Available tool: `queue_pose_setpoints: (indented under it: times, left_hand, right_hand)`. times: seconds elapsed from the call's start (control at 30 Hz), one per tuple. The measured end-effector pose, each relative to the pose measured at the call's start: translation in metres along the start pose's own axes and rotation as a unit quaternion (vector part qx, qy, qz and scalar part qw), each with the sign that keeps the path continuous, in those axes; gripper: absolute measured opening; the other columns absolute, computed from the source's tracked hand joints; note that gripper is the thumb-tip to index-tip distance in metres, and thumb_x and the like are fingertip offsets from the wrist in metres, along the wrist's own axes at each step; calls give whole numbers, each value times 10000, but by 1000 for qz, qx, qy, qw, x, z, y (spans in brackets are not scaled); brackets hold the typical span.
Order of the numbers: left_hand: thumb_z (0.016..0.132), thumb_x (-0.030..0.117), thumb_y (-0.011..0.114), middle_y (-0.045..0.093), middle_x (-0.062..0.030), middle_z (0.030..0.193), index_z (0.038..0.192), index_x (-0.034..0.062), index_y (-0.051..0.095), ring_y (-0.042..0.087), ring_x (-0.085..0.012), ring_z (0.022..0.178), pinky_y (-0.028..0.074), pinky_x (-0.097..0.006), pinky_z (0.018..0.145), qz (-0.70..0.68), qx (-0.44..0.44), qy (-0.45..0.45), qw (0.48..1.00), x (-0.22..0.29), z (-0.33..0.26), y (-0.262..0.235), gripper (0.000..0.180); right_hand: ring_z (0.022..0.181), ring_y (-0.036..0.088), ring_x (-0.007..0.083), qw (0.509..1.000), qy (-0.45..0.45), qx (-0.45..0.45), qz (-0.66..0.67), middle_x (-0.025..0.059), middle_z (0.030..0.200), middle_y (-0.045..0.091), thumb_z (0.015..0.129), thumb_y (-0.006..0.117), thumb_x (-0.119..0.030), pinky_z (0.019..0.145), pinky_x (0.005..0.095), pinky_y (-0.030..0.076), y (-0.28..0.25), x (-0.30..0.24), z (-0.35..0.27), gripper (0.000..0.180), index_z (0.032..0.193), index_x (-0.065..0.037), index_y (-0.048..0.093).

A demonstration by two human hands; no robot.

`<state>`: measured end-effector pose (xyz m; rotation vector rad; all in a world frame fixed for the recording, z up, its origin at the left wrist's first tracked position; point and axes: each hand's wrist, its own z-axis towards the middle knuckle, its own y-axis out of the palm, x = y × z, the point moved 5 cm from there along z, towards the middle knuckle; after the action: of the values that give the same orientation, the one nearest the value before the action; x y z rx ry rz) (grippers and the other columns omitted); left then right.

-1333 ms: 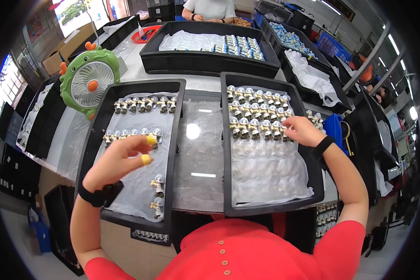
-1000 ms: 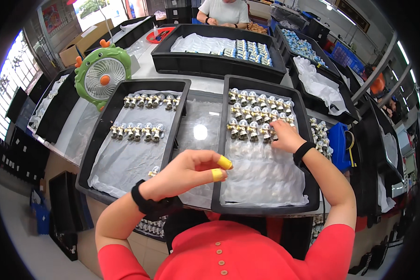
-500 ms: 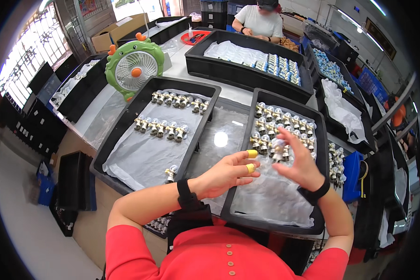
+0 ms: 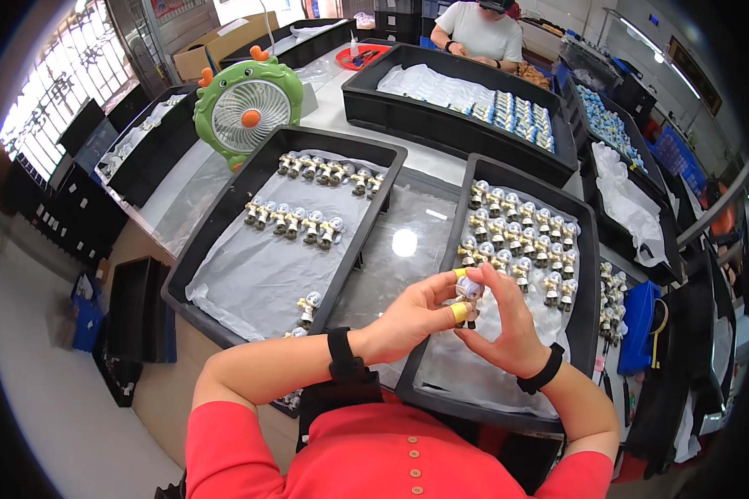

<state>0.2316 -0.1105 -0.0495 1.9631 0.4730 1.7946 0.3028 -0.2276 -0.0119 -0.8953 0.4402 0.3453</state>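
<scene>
Above the right tray (image 4: 587, 241), both my hands meet at a small figurine (image 4: 469, 289) with a pale head and dark feet. My left hand (image 4: 404, 320) pinches it from the left between thumb and finger, both in yellow finger covers. Curled about its right side is my right hand (image 4: 512, 328), index finger by the head and thumb by the feet; exact contact is partly hidden. Rows of similar figurines (image 4: 528, 218) stand on white sheeting in this tray. The left tray (image 4: 208, 224) has two rows at its far end and a few figurines (image 4: 309, 308) near its right wall.
A green fan (image 4: 250, 112) stands behind the left tray. Farther back is a long black tray (image 4: 449, 121) of blue-and-white pieces, and a person (image 4: 478, 37) works beyond it. A blue container (image 4: 638, 324) and more figurines (image 4: 612, 299) sit right of my tray.
My right hand has brought the figurine from over the rows toward me and left. My left hand has moved right and closed on it. The view has shifted slightly.
</scene>
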Motion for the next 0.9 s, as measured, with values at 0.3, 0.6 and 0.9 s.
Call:
queue_pose_setpoints:
  times: [0.3,0.6,0.9]
  left_hand:
    - [965,139,485,484,-76,1301,1432,82,266,488,-202,1214,438,-348,981,-91,-28,-27,995,-6,3,-9,519]
    - [991,191,405,452,-98,1339,1442,66,233,453,-277,1252,396,-389,1013,-196,-46,-52,978,-6,4,-9,498]
    - [986,156,405,423,-115,1356,1438,59,235,455,-284,1252,408,-401,1005,-182,-26,-40,982,-8,4,-12,493]
  right_hand:
    - [1171,501,290,999,39,-14,24,156,1269,517,611,829,-74,991,397,386,4,15,-3,1043,1449,-73,209]
    - [1152,512,271,988,124,-13,93,144,1280,524,636,843,-194,989,375,391,4,22,-6,1024,1440,-60,225]
    - [1155,522,218,983,142,-13,112,98,1305,517,659,837,-253,944,363,405,6,26,-9,881,1373,-78,352]
